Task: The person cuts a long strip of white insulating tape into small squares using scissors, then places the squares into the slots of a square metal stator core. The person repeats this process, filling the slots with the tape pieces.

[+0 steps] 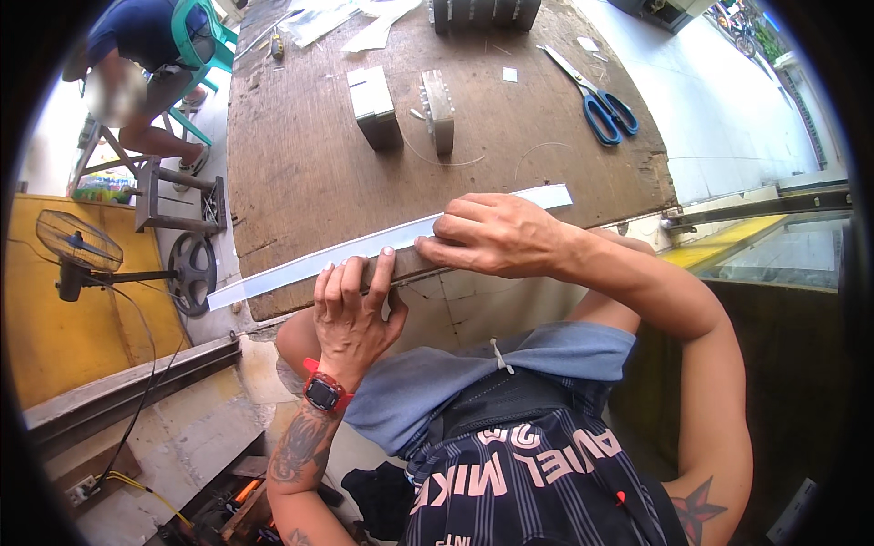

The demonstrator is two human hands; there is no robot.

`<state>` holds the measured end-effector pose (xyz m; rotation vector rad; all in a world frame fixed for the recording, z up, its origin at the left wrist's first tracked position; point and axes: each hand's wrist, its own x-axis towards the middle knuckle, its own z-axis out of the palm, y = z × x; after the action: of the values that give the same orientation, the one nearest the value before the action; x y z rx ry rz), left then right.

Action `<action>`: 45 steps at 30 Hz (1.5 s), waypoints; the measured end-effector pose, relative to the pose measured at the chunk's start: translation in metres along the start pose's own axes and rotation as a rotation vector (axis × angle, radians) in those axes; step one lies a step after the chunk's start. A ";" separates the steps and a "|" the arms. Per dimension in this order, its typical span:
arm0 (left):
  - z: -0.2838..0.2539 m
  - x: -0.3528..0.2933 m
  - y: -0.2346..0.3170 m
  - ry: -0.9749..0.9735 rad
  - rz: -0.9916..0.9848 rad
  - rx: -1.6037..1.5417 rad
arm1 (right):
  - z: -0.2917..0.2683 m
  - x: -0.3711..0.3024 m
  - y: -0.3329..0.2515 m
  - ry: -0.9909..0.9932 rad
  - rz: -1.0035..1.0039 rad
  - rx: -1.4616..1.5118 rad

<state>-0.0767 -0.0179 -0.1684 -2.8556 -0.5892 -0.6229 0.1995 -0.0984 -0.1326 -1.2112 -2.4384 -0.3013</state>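
Observation:
A long, narrow strip (300, 266) of whitish translucent sheet lies slantwise along the near edge of the wooden table (309, 182), its left end reaching past the corner. My left hand (350, 305) rests its outstretched fingertips on the near side of the strip, thumb apart and lower down. To the right, my right hand (496, 235) has its fingers curled and pressed together at the strip's near edge. Its fingertips are partly hidden. Farther in on the tabletop stand a dark block with a white top (374, 109) and a thinner grey-brown block (438, 111).
Blue-handled scissors (601, 105) lie at the right. Clear plastic sheets (369, 25), a screwdriver (277, 45) and a larger dark block (482, 14) are at the far side. Left of the table stand a fan (80, 246), a wooden stool (182, 198) and a seated person (137, 64).

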 end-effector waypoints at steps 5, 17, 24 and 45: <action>0.004 0.005 0.019 -0.056 -0.089 -0.004 | 0.000 0.000 0.000 0.027 0.013 -0.007; 0.006 0.022 0.038 -0.051 -0.086 0.005 | -0.008 -0.020 0.011 0.023 -0.001 -0.028; 0.003 0.021 0.032 -0.051 -0.020 0.019 | -0.014 -0.034 0.012 0.007 0.046 -0.009; -0.008 0.026 0.023 -0.121 -0.053 -0.038 | -0.019 -0.008 0.003 -0.121 0.114 -0.048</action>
<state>-0.0482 -0.0317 -0.1516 -2.9381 -0.6805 -0.4758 0.2109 -0.1094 -0.1187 -1.4210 -2.4637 -0.2617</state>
